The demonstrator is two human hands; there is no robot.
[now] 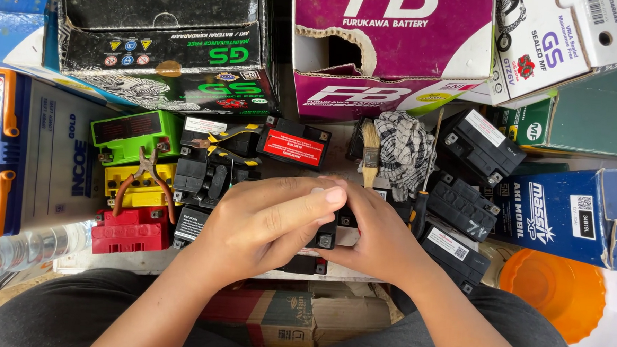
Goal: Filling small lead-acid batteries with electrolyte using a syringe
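Hands: left hand, right hand | both clamped together on small black battery

A pale board carries small batteries — green, yellow, red, black — pliers lying on them.

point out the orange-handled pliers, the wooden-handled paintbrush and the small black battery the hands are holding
orange-handled pliers (144, 178): head view, on the pivot where the handles meet
wooden-handled paintbrush (370, 154): head view, on the metal band below the bristles
small black battery (326, 235): head view, on the corner showing between the two hands
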